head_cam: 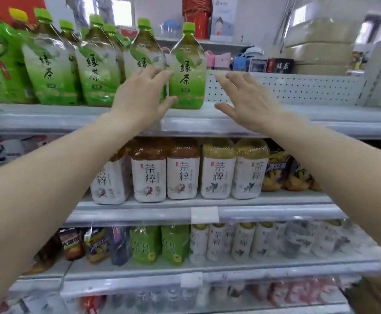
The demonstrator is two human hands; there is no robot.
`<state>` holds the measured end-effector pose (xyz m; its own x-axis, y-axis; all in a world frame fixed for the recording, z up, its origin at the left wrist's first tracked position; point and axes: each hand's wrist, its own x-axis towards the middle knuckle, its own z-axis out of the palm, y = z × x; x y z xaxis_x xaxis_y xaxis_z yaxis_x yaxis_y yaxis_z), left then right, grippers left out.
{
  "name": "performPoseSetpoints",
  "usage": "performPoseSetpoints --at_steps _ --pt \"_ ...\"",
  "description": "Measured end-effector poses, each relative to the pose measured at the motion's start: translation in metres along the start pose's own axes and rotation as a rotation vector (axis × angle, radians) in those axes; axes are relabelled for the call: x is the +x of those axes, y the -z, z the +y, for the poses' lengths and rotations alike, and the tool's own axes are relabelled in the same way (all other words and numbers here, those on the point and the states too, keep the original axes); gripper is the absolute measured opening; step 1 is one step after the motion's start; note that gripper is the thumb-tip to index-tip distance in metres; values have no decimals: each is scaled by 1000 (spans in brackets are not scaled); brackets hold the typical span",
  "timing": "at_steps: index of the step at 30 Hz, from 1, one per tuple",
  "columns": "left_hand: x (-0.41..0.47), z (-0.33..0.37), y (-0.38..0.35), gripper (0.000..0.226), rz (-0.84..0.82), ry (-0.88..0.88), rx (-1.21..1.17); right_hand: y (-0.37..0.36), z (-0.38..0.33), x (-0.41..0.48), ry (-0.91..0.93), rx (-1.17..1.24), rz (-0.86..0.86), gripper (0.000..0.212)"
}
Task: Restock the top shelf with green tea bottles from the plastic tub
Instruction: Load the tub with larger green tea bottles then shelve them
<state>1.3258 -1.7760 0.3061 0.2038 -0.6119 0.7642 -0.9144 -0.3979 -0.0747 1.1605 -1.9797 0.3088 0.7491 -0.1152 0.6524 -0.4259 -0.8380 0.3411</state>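
My arms (56, 173) reach up to the top shelf (207, 124), both hands spread wide and holding nothing. My left hand (139, 96) touches the end green tea bottle (188, 71), likely squaring it with the row (94, 71). My right hand (248, 100) hovers just beside it. The plastic tub is out of view.
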Motion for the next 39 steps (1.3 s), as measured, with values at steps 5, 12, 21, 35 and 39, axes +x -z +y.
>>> performPoseSetpoints --at_steps 5,12,21,35,39 --pt "-55 42 -5 53 11 -138 -169 23 -10 -91 -48 -32 -104 69" --pt "-143 101 -29 53 -57 -194 -288 39 -28 -226 -101 -79 -222 66" --pt "-223 182 -78 49 -289 -245 -392 19 -31 -370 -145 26 -395 65" --pt "-324 415 -228 45 -612 -182 -570 -84 65 -616 -289 274 -651 58" --pt "-386 487 -291 44 -770 -84 -614 -142 91 -704 -356 363 -773 58"
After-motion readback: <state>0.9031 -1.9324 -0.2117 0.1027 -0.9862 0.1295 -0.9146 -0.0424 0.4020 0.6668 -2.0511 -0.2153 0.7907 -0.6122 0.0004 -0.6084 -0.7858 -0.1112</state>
